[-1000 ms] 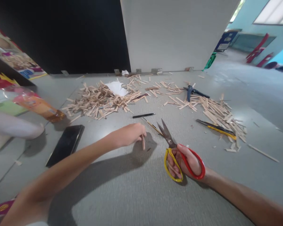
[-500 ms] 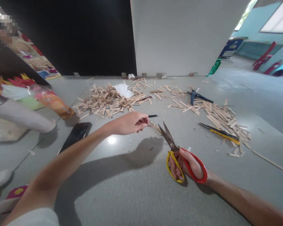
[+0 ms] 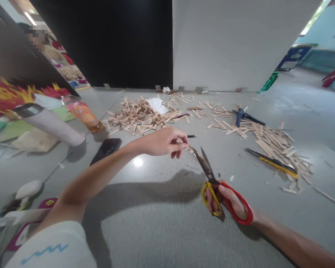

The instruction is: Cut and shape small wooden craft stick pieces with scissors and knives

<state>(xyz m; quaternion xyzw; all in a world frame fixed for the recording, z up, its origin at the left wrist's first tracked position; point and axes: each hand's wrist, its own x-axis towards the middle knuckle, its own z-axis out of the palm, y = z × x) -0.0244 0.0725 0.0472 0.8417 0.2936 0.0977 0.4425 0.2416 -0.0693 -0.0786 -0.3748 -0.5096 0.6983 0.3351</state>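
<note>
Between the fingertips of my left hand (image 3: 171,143) is a thin wooden stick (image 3: 190,149), its free end pointing toward the scissors. My right hand (image 3: 229,201) grips a pair of scissors (image 3: 208,169) with one yellow and one red handle. The scissor blades are parted, and one tip is beside the stick; whether they touch I cannot tell. A black pen (image 3: 192,136) lies on the floor just behind my left hand. Beyond it spreads a pile of short wooden sticks (image 3: 136,115) with a crumpled white tissue (image 3: 157,105) on top.
To the right lie more cut sticks (image 3: 276,143), a dark blue cutting tool (image 3: 248,118) and a yellow-black utility knife (image 3: 273,162). On the left are a phone (image 3: 106,150), a tumbler (image 3: 53,124), a drink bottle (image 3: 83,113) and a glue gun (image 3: 28,203). Upright boards (image 3: 240,44) stand behind.
My view has turned left, shifting everything rightward. The stick in my left hand is now angled differently and closer to the blade tips. The scissors remain in my right hand with blades apart.
</note>
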